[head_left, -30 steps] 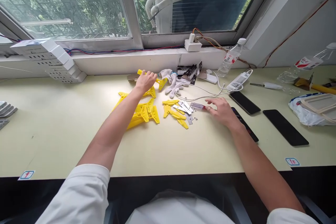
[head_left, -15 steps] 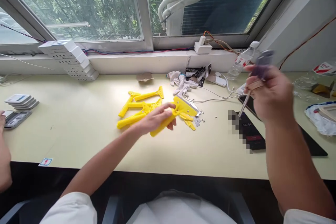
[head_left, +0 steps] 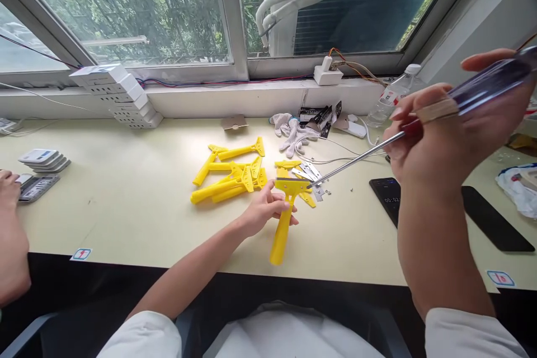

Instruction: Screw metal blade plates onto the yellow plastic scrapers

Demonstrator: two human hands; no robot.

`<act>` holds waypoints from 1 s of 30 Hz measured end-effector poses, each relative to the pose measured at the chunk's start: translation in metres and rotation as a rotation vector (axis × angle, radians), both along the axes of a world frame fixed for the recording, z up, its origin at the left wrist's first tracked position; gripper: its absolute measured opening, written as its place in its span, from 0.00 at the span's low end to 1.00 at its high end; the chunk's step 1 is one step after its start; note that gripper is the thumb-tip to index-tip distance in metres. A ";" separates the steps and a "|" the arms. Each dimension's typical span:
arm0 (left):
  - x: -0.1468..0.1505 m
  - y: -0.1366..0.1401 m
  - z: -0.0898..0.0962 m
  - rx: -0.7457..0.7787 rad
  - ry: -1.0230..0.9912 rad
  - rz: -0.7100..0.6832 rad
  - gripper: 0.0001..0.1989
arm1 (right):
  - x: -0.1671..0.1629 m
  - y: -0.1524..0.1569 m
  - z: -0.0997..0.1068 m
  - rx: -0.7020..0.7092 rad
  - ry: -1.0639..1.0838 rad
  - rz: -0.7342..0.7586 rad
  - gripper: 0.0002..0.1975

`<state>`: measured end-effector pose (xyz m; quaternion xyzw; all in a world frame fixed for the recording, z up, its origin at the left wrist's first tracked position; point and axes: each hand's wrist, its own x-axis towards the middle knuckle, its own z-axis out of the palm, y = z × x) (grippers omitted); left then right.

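My left hand (head_left: 268, 210) grips a yellow scraper (head_left: 282, 229) near its head, the handle slanting down toward the table's front edge. A metal blade edge shows along the top of the head. In my right hand (head_left: 457, 128) is a screwdriver (head_left: 356, 160) with a clear purple handle; its tip reaches the right end of the scraper head, by a screw. Behind the scraper lie loose metal blades (head_left: 309, 171), small screws (head_left: 328, 192) and a yellow head plate (head_left: 308, 199). Several more yellow scrapers (head_left: 222, 182) are piled to the left.
White gloves (head_left: 289, 134), black packets (head_left: 321, 117) and a white cable (head_left: 331, 158) lie at the back. Phones (head_left: 384, 196) and a bottle (head_left: 388, 98) stand or lie at right. At far left, another person's hand (head_left: 8, 187) is near stacked cards (head_left: 44, 160).
My left hand has turned the scraper so its handle points down toward me. My right hand has lowered the screwdriver's tip leftward onto the scraper's head.
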<state>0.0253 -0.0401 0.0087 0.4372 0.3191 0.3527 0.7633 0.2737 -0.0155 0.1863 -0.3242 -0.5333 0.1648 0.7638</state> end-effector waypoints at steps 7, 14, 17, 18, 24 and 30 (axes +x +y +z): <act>0.011 -0.008 -0.010 -0.045 0.011 -0.058 0.30 | -0.023 0.002 -0.031 -0.035 -0.145 0.129 0.18; 0.014 -0.010 -0.009 0.001 0.049 -0.071 0.29 | -0.026 -0.003 -0.056 -0.087 -0.148 0.222 0.17; 0.014 -0.009 -0.013 0.003 0.043 -0.060 0.28 | -0.024 0.000 -0.059 -0.099 -0.144 0.202 0.18; 0.014 -0.008 -0.015 0.005 0.038 -0.054 0.28 | -0.023 0.001 -0.060 -0.104 -0.144 0.205 0.18; 0.014 -0.009 -0.016 -0.003 0.057 -0.068 0.29 | -0.025 0.003 -0.063 -0.088 -0.147 0.240 0.16; 0.014 -0.008 -0.017 -0.016 0.055 -0.068 0.28 | -0.026 0.005 -0.066 -0.115 -0.155 0.216 0.18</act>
